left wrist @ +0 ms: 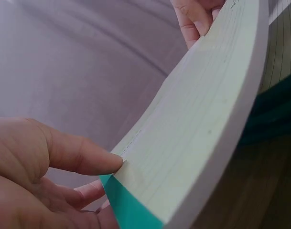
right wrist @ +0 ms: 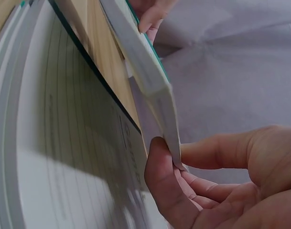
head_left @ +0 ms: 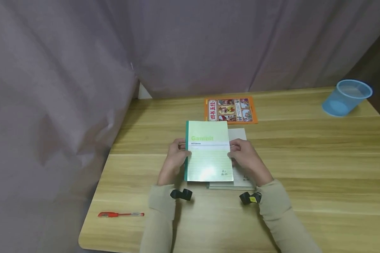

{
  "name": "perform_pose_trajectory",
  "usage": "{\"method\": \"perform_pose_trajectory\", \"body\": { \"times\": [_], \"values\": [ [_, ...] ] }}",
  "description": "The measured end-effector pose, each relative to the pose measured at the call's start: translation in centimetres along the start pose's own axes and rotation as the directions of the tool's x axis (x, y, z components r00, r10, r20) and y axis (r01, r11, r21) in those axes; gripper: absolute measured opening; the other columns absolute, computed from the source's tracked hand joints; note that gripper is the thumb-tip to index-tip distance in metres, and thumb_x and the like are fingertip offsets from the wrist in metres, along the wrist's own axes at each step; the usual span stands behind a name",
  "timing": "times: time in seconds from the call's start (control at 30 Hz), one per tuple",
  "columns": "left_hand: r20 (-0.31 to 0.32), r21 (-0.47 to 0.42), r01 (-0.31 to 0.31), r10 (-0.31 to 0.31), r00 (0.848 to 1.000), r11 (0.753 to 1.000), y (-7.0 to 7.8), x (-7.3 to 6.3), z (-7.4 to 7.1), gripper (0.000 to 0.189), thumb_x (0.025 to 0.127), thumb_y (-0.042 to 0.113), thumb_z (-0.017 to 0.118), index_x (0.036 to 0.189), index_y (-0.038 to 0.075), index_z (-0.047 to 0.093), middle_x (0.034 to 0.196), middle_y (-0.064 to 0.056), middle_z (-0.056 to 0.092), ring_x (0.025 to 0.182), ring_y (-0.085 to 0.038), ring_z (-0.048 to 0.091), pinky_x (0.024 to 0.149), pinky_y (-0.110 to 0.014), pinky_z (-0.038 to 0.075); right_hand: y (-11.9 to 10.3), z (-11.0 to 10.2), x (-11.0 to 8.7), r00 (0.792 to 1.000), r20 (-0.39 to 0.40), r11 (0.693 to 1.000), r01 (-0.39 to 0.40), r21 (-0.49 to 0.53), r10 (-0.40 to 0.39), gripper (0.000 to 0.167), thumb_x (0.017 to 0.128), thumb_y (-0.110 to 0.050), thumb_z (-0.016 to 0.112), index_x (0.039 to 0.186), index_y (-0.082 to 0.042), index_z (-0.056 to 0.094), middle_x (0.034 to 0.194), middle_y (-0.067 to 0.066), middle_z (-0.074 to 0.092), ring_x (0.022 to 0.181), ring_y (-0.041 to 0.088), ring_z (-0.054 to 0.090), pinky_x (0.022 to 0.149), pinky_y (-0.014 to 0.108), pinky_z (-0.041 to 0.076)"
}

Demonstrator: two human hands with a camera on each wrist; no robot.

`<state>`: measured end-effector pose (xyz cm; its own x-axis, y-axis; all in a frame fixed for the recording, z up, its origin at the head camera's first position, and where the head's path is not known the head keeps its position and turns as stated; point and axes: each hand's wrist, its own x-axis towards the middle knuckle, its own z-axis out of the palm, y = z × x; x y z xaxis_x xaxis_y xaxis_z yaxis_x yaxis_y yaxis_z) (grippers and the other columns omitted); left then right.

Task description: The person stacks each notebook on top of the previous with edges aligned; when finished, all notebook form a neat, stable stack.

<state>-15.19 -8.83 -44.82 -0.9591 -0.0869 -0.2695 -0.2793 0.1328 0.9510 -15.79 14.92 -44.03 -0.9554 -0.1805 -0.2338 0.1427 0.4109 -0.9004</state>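
Observation:
Both hands hold a pale green notebook (head_left: 209, 158) with a dark green spine, raised above the table. At its spine edge the left hand (head_left: 175, 157) pinches it, thumb on the cover and fingers beneath. The right hand (head_left: 247, 158) pinches the opposite edge the same way. Below and slightly to the right lies a stack of similar notebooks (head_left: 240, 182), partly hidden by the held one. In the right wrist view, the thumb and fingers of the right hand (right wrist: 217, 176) grip the edge of the held notebook (right wrist: 159, 95), above the lined cover of the stack (right wrist: 64, 143).
An orange picture book (head_left: 231, 110) lies behind the notebooks. A blue bin (head_left: 346, 98) stands at the back right corner. A red pen (head_left: 120, 214) lies at the front left of the wooden table (head_left: 320, 158). Grey curtains (head_left: 209, 45) hang behind and to the left.

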Motion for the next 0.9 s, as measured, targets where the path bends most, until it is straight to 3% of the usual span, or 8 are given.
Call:
{"method": "perform_pose_trajectory", "body": {
  "times": [0.5,0.73,0.9],
  "values": [
    [0.052,0.027,-0.006,0.005,0.999,1.000,0.1,0.1,2.5,0.051,0.090,-0.012,0.054,0.140,-0.006,0.046,0.113,-0.017,0.055,0.095,-0.026,0.054,0.071,-0.029,0.046,1.1,-2.1,-0.6,0.999,-0.010,0.999,-0.029,0.041,0.030,0.048,0.089,0.007,0.056,0.135,0.018,0.046,0.100,0.019,0.060,0.080,0.021,0.056,0.063,0.028,0.054],
    [0.062,0.004,0.023,-0.023,0.998,1.000,0.0,0.0,3.5,0.058,0.090,-0.013,0.054,0.145,-0.005,0.040,0.116,-0.018,0.055,0.094,-0.027,0.056,0.070,-0.029,0.047,1.7,-2.9,-0.7,0.998,-0.022,0.998,-0.058,0.006,0.058,0.046,0.090,0.005,0.055,0.135,0.016,0.049,0.104,0.020,0.058,0.084,0.025,0.056,0.065,0.029,0.053],
    [0.063,0.050,-0.007,0.004,0.998,0.999,0.0,-0.1,4.0,0.057,0.089,-0.013,0.055,0.144,-0.005,0.042,0.113,-0.017,0.054,0.095,-0.025,0.054,0.074,-0.030,0.048,2.2,-3.3,-0.8,0.996,-0.037,0.997,-0.076,-0.012,0.076,0.046,0.090,0.004,0.055,0.135,0.015,0.050,0.105,0.021,0.056,0.085,0.026,0.055,0.066,0.031,0.053]
  ]
}}
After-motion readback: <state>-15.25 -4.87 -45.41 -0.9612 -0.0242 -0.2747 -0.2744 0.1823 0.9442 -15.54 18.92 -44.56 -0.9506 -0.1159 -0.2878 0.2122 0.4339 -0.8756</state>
